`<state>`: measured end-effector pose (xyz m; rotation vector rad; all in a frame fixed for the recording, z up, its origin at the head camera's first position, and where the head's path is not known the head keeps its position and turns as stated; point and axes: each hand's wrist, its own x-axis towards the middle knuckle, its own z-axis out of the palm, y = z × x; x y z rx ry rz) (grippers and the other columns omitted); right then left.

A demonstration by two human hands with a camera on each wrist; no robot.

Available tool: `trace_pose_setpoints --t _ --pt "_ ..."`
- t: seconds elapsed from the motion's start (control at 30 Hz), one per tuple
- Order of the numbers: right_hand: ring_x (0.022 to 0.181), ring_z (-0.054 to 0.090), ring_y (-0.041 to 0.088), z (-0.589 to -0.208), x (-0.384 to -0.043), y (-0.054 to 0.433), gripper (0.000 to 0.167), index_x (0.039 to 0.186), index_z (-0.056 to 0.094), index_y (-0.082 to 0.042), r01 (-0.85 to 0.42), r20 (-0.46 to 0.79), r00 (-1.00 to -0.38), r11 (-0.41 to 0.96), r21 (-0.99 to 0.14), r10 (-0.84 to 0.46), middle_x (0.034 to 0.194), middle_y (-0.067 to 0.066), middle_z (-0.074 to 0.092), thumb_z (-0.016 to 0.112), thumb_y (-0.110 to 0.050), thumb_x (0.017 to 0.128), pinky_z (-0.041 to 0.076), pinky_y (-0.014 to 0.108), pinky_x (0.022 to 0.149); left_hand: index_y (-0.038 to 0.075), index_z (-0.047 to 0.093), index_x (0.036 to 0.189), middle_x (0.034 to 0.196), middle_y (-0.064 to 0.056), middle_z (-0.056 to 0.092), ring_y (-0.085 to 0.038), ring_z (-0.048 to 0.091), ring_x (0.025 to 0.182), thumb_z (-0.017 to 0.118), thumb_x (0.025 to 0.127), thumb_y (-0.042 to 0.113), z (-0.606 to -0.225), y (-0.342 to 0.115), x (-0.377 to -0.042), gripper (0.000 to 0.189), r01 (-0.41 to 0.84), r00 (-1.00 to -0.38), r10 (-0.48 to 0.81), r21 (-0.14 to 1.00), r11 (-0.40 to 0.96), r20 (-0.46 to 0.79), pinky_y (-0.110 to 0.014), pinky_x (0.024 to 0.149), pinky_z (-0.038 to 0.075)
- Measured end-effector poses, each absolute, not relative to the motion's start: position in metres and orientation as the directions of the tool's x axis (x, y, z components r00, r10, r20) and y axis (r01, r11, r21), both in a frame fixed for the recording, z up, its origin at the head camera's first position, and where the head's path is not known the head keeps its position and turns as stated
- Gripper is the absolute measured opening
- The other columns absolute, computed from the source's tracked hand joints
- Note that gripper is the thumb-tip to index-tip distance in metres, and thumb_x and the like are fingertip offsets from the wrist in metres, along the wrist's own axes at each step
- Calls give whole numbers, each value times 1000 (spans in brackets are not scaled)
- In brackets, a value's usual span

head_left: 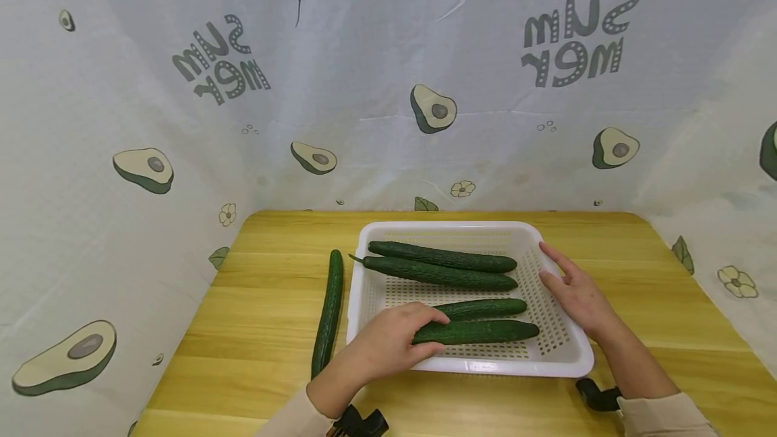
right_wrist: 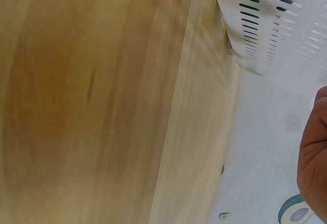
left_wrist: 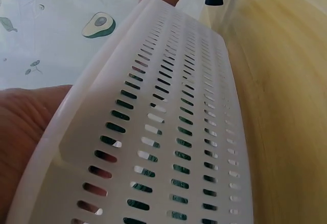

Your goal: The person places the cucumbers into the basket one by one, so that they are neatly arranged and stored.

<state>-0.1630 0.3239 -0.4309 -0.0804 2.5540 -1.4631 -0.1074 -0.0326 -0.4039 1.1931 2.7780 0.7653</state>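
Observation:
In the head view a white perforated basket (head_left: 449,365) sits on the wooden table. Two cucumbers lie along its far side, an upper cucumber (head_left: 443,256) and a stemmed cucumber (head_left: 440,274). Nearer the front are a shorter cucumber (head_left: 485,308) and the nearest cucumber (head_left: 485,332). My left hand (head_left: 397,339) reaches over the front rim and grips the left end of the nearest cucumber between thumb and fingers. My right hand (head_left: 577,295) rests on the basket's right rim, thumb and fingers spread. The left wrist view shows the basket's slotted side wall (left_wrist: 168,106), with green behind the slots.
Left of the basket, another cucumber (head_left: 328,312) lies lengthwise on the wooden table (head_left: 243,315). A curtain (head_left: 364,86) printed with avocados surrounds the table at the back and sides. Black wrist mounts (head_left: 597,396) show below the hands.

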Motion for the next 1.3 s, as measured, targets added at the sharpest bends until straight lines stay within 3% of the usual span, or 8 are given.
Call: trace_pose_setpoints --t 0.3,0.53,0.77,0.97,1.3 --pt "79 77 29 -433 -164 324 67 167 7 -19 49 -141 -979 502 -864 -147 123 42 61 43 -29 111 63 41 60 16 63 137 126 4 73 -10 67 119 72 97 35 -401 -31 -109 45 619 -754 645 463 634 127 -28 103 53" --pt "78 77 31 -433 -163 323 67 167 7 -20 62 -152 -978 500 -864 -140 124 43 60 44 -29 111 63 42 59 18 64 137 134 3 68 -18 63 127 69 99 34 -396 -43 -109 42 560 -814 553 489 669 178 -37 107 52" --pt "80 77 32 -431 -162 324 67 167 6 -21 70 -159 -977 497 -865 -139 129 45 56 43 -30 111 63 42 60 16 68 129 125 1 72 -18 66 118 76 94 26 -395 -68 -109 37 609 -792 451 476 634 411 -38 98 57" --pt "80 77 30 -431 -162 324 67 167 6 -20 62 -151 -978 491 -869 -144 129 45 57 43 -29 111 63 42 60 13 70 123 116 -1 74 -19 67 106 81 88 13 -399 -100 -109 37 604 -759 292 462 650 582 -37 88 59" --pt "82 77 32 -432 -163 324 67 167 6 -20 62 -153 -978 496 -866 -145 130 45 55 43 -29 111 63 42 61 11 69 123 116 -4 73 -20 67 102 81 87 10 -416 -141 -103 38 386 -872 75 584 714 484 -40 84 59"
